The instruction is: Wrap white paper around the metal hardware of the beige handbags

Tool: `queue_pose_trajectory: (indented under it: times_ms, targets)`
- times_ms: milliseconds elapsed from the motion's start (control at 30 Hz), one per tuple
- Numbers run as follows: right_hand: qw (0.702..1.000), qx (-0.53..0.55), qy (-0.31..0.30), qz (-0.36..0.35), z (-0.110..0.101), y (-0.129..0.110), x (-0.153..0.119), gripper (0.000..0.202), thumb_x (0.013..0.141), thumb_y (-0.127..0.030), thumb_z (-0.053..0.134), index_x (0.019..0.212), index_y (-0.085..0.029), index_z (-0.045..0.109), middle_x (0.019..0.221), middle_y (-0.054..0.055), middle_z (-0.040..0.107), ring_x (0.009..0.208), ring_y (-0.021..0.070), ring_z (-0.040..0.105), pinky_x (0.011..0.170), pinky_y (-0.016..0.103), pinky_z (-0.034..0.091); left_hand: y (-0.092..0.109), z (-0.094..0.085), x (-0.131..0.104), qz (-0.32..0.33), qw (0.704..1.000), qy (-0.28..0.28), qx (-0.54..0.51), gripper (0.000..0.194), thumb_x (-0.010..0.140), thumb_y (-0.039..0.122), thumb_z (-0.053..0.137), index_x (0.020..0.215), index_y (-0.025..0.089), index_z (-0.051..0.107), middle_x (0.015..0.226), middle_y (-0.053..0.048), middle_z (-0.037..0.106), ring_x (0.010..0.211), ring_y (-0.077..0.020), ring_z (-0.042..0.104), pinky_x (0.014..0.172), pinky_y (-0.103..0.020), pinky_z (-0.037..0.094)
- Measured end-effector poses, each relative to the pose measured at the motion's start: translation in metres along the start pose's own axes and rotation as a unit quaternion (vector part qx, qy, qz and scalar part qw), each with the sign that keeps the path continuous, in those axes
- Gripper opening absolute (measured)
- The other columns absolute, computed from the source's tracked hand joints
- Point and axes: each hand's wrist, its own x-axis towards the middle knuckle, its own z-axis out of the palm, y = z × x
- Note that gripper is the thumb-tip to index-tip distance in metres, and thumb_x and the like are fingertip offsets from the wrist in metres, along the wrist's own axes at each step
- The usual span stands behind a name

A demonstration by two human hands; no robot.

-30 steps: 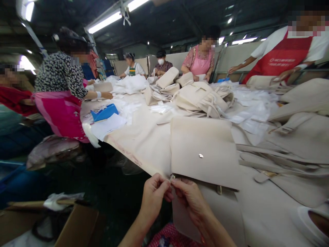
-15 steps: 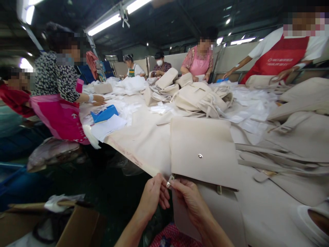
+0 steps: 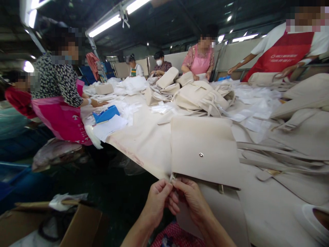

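A beige bag (image 3: 203, 147) lies at the table's front edge, its flat upper panel bearing a small round metal fitting (image 3: 201, 155). Below that panel, the lower part (image 3: 221, 206) of the bag hangs over the edge towards me. At the panel's lower left corner, my left hand (image 3: 160, 197) and my right hand (image 3: 190, 192) meet, thumbs and fingertips pinched together. Between them is a small shiny metal fitting, mostly covered by the fingertips; its exact kind cannot be made out. A second metal piece (image 3: 221, 188) shows under the panel's lower edge.
Beige bags (image 3: 197, 94) are heaped behind, with more bags and straps (image 3: 280, 157) at right. White wrapping sheets (image 3: 257, 99) and a blue holder (image 3: 106, 114) lie on the table (image 3: 138, 137). An open carton (image 3: 79, 223) stands lower left. Several co-workers stand around the table.
My left hand has come in closer to the right, its thumb and fingers now closing over the small metal fitting that showed between the hands before. The bag has hardly moved.
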Motion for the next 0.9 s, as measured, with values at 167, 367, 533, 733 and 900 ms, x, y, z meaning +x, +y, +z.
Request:
queue_pose_trajectory:
  times_ms: [167, 367, 533, 733, 900]
  targets:
    - [0.999, 0.010, 0.028, 0.015, 0.000, -0.008, 0.000, 0.037, 0.051, -0.040, 0.082, 0.053, -0.017, 0.054, 0.045, -0.006, 0.043, 0.044, 0.0061, 0.033, 0.042, 0.022, 0.022, 0.004, 0.004, -0.005, 0.014, 0.999, 0.000, 0.036, 0.042, 0.072, 0.053, 0.071, 0.078, 0.014, 0.055, 0.061, -0.005, 0.068, 0.045, -0.0142, 0.063, 0.043, -0.020, 0.047]
    - [0.999, 0.018, -0.001, 0.026, -0.001, -0.015, -0.003, 0.035, 0.051, -0.040, 0.083, 0.052, -0.015, 0.058, 0.050, -0.002, 0.054, 0.047, 0.0079, 0.042, 0.045, 0.022, 0.027, 0.008, -0.005, -0.007, -0.036, 0.998, -0.051, -0.024, 0.028, 0.070, 0.031, 0.074, 0.084, 0.011, 0.061, 0.073, -0.011, 0.073, 0.058, -0.0173, 0.070, 0.050, -0.021, 0.053]
    - [0.999, 0.025, -0.006, 0.048, -0.005, -0.014, -0.002, 0.036, 0.050, -0.040, 0.084, 0.054, -0.016, 0.058, 0.048, -0.004, 0.053, 0.043, 0.0065, 0.039, 0.044, 0.022, 0.024, 0.010, -0.020, -0.001, -0.101, 0.981, -0.116, -0.118, 0.031, 0.072, 0.032, 0.066, 0.086, 0.005, 0.068, 0.078, -0.017, 0.074, 0.058, -0.0180, 0.070, 0.044, -0.019, 0.051]
    - [0.999, 0.005, -0.044, 0.030, -0.006, -0.008, -0.001, 0.039, 0.059, -0.047, 0.080, 0.055, -0.016, 0.057, 0.046, -0.004, 0.050, 0.042, 0.0070, 0.039, 0.045, 0.023, 0.025, 0.009, -0.011, 0.003, -0.084, 0.994, -0.049, -0.054, 0.041, 0.071, 0.048, 0.073, 0.076, 0.009, 0.066, 0.065, -0.009, 0.071, 0.045, -0.0121, 0.063, 0.036, -0.015, 0.042]
    - [0.998, -0.056, -0.024, -0.032, -0.005, -0.014, -0.010, 0.040, 0.064, -0.053, 0.074, 0.061, -0.015, 0.062, 0.052, -0.002, 0.054, 0.046, 0.0068, 0.038, 0.044, 0.021, 0.023, 0.007, -0.006, 0.006, -0.040, 0.999, -0.013, -0.010, 0.048, 0.059, 0.055, 0.082, 0.070, 0.013, 0.062, 0.051, 0.001, 0.061, 0.036, -0.0056, 0.051, 0.034, -0.013, 0.032]
